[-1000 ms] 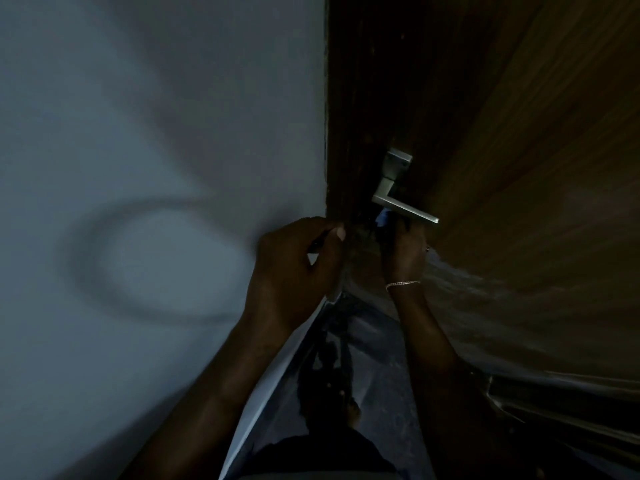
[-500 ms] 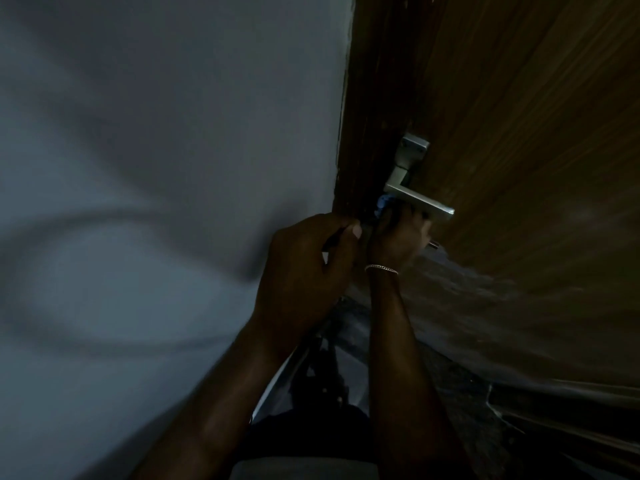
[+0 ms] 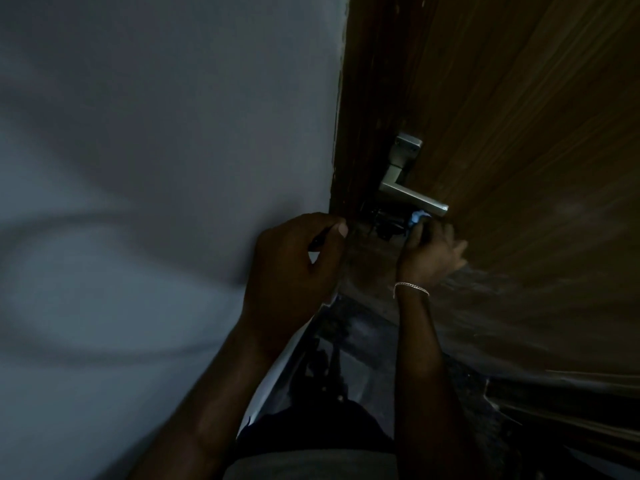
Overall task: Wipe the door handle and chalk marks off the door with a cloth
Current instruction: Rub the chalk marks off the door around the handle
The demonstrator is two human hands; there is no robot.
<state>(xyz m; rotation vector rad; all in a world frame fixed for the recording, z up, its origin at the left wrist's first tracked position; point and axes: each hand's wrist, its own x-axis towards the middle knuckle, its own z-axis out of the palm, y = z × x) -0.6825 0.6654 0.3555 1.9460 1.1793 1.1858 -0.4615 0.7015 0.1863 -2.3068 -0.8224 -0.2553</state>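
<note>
Right, the pale grey wall (image 3: 156,168) fills the whole left side, streaked with soft shadows, and the brown wooden door (image 3: 519,133) takes up the right, its grain running in long lines. Down low on the door there's a pale hazy patch (image 3: 512,292), too blurred to call it chalk or glare. Between the two forearms a dark, glossy strip of floor (image 3: 367,341) shows. The left grip (image 3: 294,261) sits at the wall's edge, just left of the dark door frame (image 3: 367,98). Its fingers are curled in and the thumb is pressed to the forefinger over a dark sliver (image 3: 318,241) I can't identify in this gloom. The right grip (image 3: 429,254) is up against the door face, just below the handle, fingers wrapped round the cloth, and its far fingers are smeared by blur. The silver door handle (image 3: 412,195) has a square plate on the door and a lever pointing right. The blue cloth (image 3: 417,216) pokes out of the top of the right grip, touching or nearly touching the underside of the lever near its free end. Something dark sits under the lever (image 3: 384,226), too dim to name. A thin silver bracelet (image 3: 410,288) circles the right wrist.
</note>
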